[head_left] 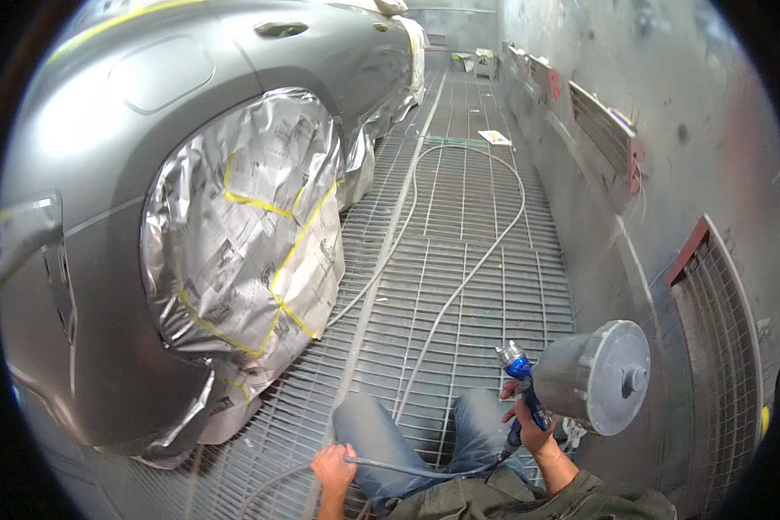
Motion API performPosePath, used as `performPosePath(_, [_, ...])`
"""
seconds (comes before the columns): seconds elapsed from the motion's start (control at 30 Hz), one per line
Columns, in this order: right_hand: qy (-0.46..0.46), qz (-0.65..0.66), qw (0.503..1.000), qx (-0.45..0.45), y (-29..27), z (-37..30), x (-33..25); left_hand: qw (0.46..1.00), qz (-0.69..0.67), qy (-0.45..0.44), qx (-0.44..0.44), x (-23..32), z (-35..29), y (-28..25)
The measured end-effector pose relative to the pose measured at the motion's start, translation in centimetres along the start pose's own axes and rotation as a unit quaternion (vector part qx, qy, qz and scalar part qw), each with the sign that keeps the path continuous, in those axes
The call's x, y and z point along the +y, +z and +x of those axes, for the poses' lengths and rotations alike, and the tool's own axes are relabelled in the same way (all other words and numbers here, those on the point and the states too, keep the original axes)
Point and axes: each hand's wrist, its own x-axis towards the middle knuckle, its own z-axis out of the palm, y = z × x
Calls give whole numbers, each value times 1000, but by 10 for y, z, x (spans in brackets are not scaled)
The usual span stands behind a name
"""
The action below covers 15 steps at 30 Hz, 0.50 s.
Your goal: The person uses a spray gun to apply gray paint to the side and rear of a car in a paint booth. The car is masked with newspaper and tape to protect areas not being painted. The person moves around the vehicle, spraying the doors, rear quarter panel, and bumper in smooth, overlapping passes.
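My right hand (533, 423) grips a blue spray gun (518, 364) by its handle, its silver nozzle turned up and to the left. A large grey paint cup (600, 378) with a round lid is fixed to the gun and tilts to the right. Above my left knee, my left hand (334, 465) is closed around the grey air hose (390, 468), which runs across my lap to the bottom of the gun. To the left stands a grey car body (104, 147). Its wheel opening is covered by masking paper (243, 234) held with yellow tape.
The hose loops forward over the metal grate floor (459, 286). Along the right wall (641, 52) are grilled vents (728, 347) with red frames. A white sheet (495, 138) lies on the grate farther ahead, and a small stand (484, 62) is at the far end.
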Motion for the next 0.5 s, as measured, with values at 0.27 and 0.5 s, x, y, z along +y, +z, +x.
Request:
performPosePath(0.27, [45,-15,999,17,-34,-12,28,998,51,-6,24,44,-18,-36])
performPosePath(0.5, [139,105,984,48,-61,-20,56,995,79,10,56,77,-9,-49])
